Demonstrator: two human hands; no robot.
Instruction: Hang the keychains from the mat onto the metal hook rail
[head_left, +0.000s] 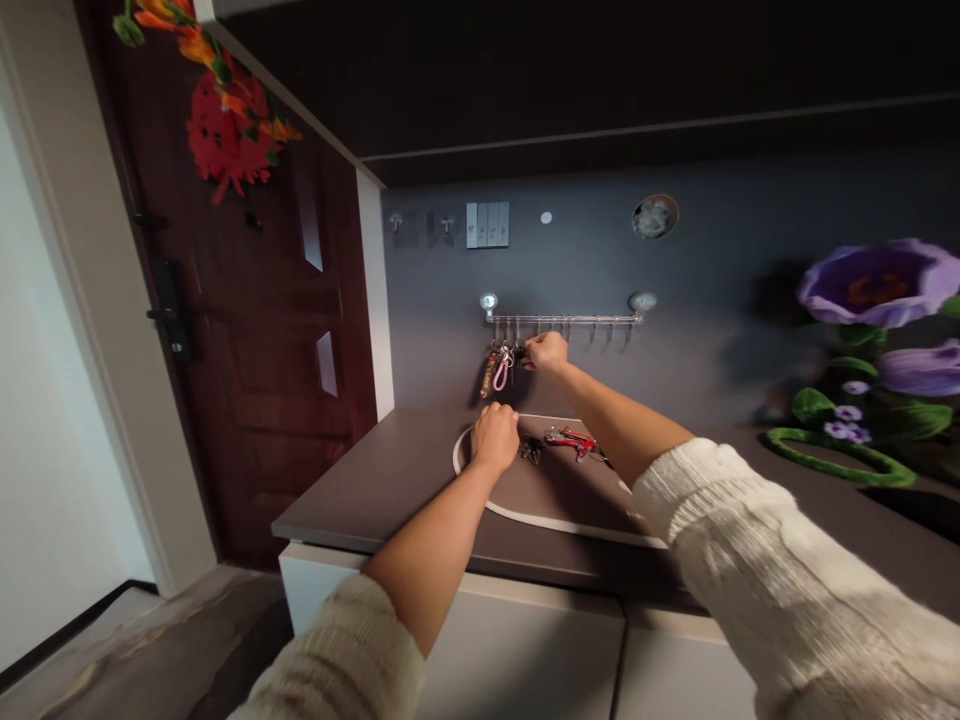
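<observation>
A clear hook rail [585, 320] is fixed to the dark wall panel. On its left hooks hang several key bunches, one with a pink loop strap [501, 374] and one with a tan lettered tag [489, 374]. My right hand [547, 352] is raised to the rail beside them, fingers pinched at a small dark bunch of keys [523, 354]. Lower down, my left hand [495, 436] is closed over the left part of a light-rimmed tray [570, 525]; its fingertips are hidden. Near it in the tray lie dark keys [531, 449] and a red key bunch [574, 442].
The tray stands on a brown countertop [375, 470] under a dark overhead cabinet [600, 70]. Purple knitted flowers [877, 285] stand at right. A switch panel [487, 225] and small hooks [447, 225] are on the wall. At left is a reddish-brown door [262, 400].
</observation>
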